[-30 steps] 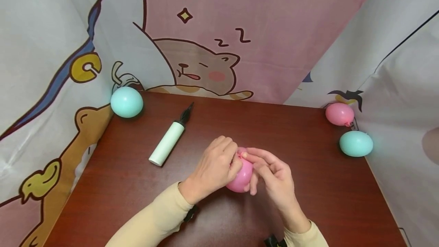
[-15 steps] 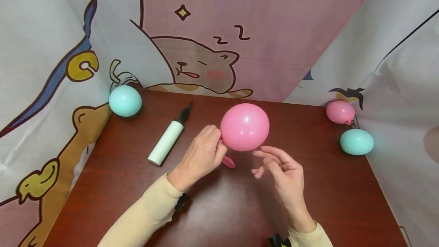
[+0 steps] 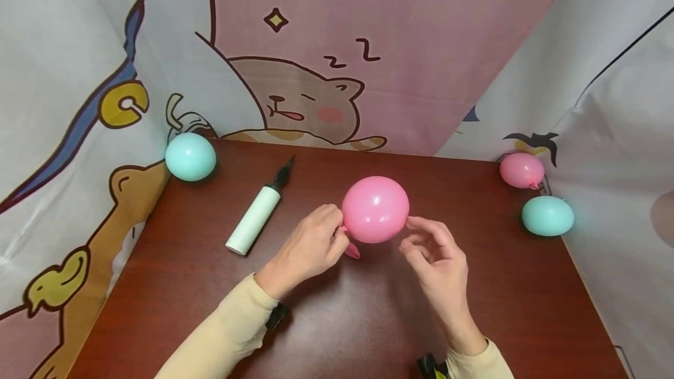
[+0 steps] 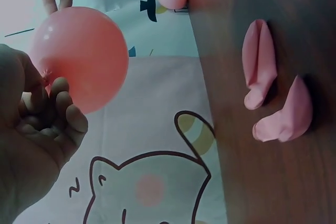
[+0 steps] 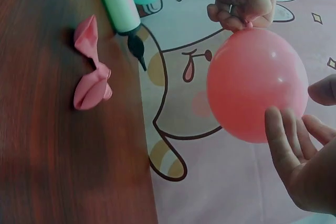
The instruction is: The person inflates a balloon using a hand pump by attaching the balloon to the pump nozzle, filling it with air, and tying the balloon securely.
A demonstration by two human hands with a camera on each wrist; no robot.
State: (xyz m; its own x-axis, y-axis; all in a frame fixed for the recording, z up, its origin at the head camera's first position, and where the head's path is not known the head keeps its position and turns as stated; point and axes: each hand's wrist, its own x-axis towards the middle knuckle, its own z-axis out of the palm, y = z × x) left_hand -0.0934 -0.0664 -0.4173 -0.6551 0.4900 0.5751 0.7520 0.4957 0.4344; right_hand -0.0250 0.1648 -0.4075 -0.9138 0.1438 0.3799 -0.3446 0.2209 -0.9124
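An inflated pink balloon (image 3: 375,209) is held up over the middle of the table, between the two hands. My left hand (image 3: 310,238) pinches it at the knotted neck (image 5: 249,24), on the balloon's left side. My right hand (image 3: 439,265) is at the opposite end, its fingers extended and the fingertips right at the balloon's surface. In the right wrist view the right thumb (image 5: 324,89) stands apart from those fingers. Under the left hand lie two uninflated pink balloons (image 4: 260,61) on the wood; in the head view they are mostly hidden.
A white hand pump (image 3: 254,219) with a black nozzle lies left of the hands. One teal balloon (image 3: 191,157) sits at the back left corner. A smaller pink balloon (image 3: 521,171) and another teal one (image 3: 547,216) rest along the right edge. Printed cloth (image 3: 411,75) walls the table.
The hands were close together at the balloon's knot; they have moved apart, and the balloon has turned up between them. Over the last half second it sinks slightly, with the right fingertips at its end.
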